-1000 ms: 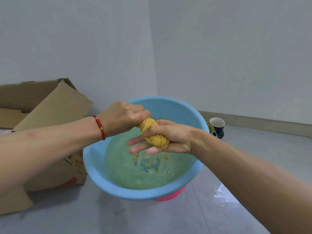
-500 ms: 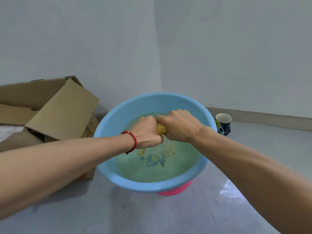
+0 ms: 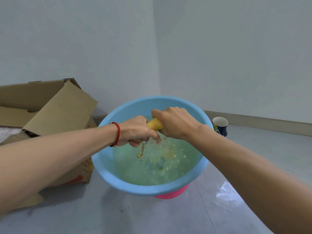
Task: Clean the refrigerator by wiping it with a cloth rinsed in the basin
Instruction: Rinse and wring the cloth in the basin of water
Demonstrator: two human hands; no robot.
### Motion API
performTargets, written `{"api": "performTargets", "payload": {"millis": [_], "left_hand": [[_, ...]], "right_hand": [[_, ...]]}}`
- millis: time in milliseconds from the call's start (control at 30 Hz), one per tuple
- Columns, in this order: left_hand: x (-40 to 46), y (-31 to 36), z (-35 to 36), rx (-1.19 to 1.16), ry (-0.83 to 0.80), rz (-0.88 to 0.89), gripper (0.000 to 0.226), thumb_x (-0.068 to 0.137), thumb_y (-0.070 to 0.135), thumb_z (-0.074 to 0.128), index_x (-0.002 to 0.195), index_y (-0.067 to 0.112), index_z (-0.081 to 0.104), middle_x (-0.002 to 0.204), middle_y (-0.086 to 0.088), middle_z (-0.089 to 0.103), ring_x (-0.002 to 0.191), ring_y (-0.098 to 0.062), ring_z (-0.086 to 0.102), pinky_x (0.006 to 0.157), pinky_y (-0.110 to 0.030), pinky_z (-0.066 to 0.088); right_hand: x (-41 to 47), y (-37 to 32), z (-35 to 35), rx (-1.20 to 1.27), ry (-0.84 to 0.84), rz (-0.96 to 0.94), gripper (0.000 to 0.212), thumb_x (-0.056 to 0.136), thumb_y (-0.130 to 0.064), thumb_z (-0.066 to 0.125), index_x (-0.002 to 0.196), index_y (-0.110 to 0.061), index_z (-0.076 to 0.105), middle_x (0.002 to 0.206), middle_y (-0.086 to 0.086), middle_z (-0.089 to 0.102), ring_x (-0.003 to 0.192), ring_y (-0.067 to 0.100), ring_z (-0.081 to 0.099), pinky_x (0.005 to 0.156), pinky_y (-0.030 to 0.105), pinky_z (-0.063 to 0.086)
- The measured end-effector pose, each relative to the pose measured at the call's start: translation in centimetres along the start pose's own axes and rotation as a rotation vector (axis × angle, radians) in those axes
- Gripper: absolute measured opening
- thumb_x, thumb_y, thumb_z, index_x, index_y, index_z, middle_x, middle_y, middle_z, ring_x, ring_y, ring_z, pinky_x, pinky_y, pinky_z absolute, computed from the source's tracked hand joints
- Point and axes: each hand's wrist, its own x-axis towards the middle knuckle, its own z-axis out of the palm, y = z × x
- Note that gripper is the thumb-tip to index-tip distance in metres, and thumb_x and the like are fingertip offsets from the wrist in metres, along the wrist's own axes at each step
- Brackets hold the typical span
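A twisted yellow cloth (image 3: 155, 124) is held above a light blue basin (image 3: 118, 181) full of water. My left hand (image 3: 135, 130), with a red bracelet on its wrist, grips the cloth's left end. My right hand (image 3: 175, 123) grips its right end. Only a short middle piece of the cloth shows between the two fists. Water drips from the cloth and ripples the surface below. The basin sits on a pink base (image 3: 170, 194) on the grey floor. The refrigerator is not in view.
An open cardboard box (image 3: 55, 115) stands on the floor left of the basin, touching it. A dark mug with a white inside (image 3: 220, 124) stands behind the basin's right rim, near the wall. A wet patch (image 3: 224, 191) shines on the floor to the right.
My right hand went from flat under the cloth to gripping it. Both fists came together and wrung the cloth. Drips now ripple the water.
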Motion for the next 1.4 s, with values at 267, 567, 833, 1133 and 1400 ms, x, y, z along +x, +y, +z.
{"api": "performTargets", "payload": {"millis": [267, 567, 833, 1133, 1400], "left_hand": [[2.6, 6.3, -1.2, 0.675, 0.197, 0.525, 0.044, 0.085, 0.052, 0.077, 0.122, 0.028, 0.073, 0.098, 0.003, 0.077, 0.086, -0.012, 0.068, 0.075, -0.030, 0.053], [7.8, 19.8, 17.1, 0.840, 0.374, 1.350, 0.041, 0.088, 0.021, 0.061, 0.126, 0.028, 0.072, 0.141, -0.002, 0.064, 0.128, -0.033, 0.058, 0.107, -0.051, 0.041], [2.0, 27.3, 42.2, 0.346, 0.036, 1.572, 0.051, 0.087, 0.006, 0.066, 0.134, 0.027, 0.065, 0.118, -0.005, 0.063, 0.102, -0.031, 0.061, 0.081, -0.047, 0.056], [-8.6, 28.5, 50.3, 0.175, -0.269, 1.494, 0.061, 0.087, -0.007, 0.064, 0.143, 0.014, 0.059, 0.121, -0.004, 0.061, 0.110, -0.023, 0.060, 0.096, -0.027, 0.048], [-18.1, 24.2, 52.6, 0.210, -0.865, 0.642, 0.063, 0.095, -0.001, 0.053, 0.147, 0.028, 0.033, 0.097, -0.013, 0.070, 0.078, -0.027, 0.064, 0.076, -0.042, 0.058]], "right_hand": [[-5.7, 5.7, -6.5, 0.754, -0.281, 0.462, 0.039, 0.084, -0.044, 0.084, 0.101, -0.013, 0.068, 0.083, 0.005, 0.069, 0.071, 0.018, 0.063, 0.064, 0.036, 0.053], [-26.8, 12.4, -10.0, 1.572, 0.490, 1.034, 0.044, 0.106, -0.035, 0.042, 0.129, -0.005, 0.065, 0.114, 0.019, 0.072, 0.092, 0.035, 0.072, 0.070, 0.033, 0.059], [-48.5, 6.9, -15.6, 1.147, 1.160, 1.495, 0.035, 0.108, -0.030, 0.048, 0.128, -0.010, 0.068, 0.119, 0.012, 0.076, 0.112, 0.030, 0.072, 0.093, 0.047, 0.059], [-57.7, -1.3, -17.9, 0.437, 0.893, 1.651, 0.021, 0.098, -0.042, 0.064, 0.113, -0.027, 0.065, 0.110, 0.005, 0.071, 0.095, 0.027, 0.072, 0.072, 0.042, 0.063], [-64.7, -8.7, -19.2, 0.267, 1.323, 1.473, 0.009, 0.106, -0.032, 0.057, 0.109, -0.027, 0.065, 0.106, -0.003, 0.072, 0.097, 0.013, 0.068, 0.073, 0.024, 0.056]]}}
